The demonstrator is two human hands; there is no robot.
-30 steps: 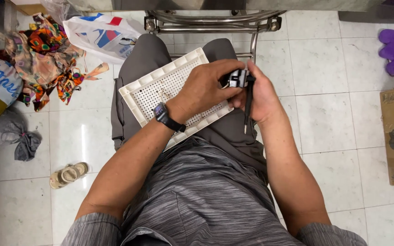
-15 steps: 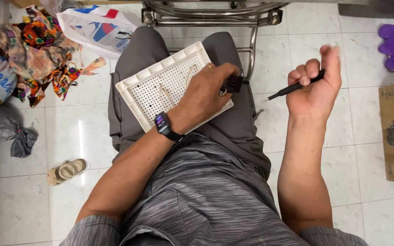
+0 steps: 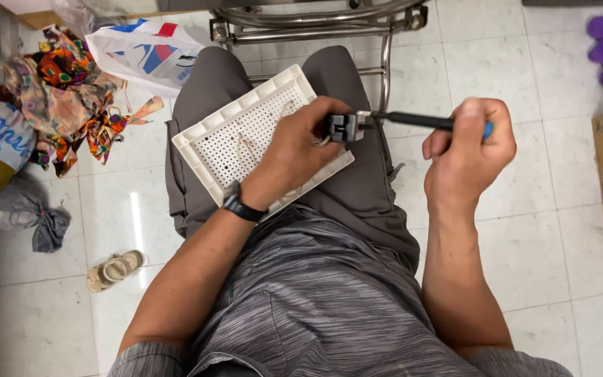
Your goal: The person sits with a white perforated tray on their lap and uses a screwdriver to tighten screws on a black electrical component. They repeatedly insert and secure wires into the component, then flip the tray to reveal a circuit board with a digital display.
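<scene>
Colourful cloth heap on the floor. White perforated tray across the lap. Left hand, fingers curled, pinching a small black part at the tray's right edge. Right hand, fisted around a black-handled screwdriver, tip at the part.

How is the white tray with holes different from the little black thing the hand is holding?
The white perforated plastic tray is wide, flat and pale, and rests tilted across the person's lap. The small black blocky part is dark and far smaller, held up off the lap in the left hand. The tray is left alone by the tool, while the part meets the tip of the slim black tool held by the right hand. Both sit by the left hand.
</scene>
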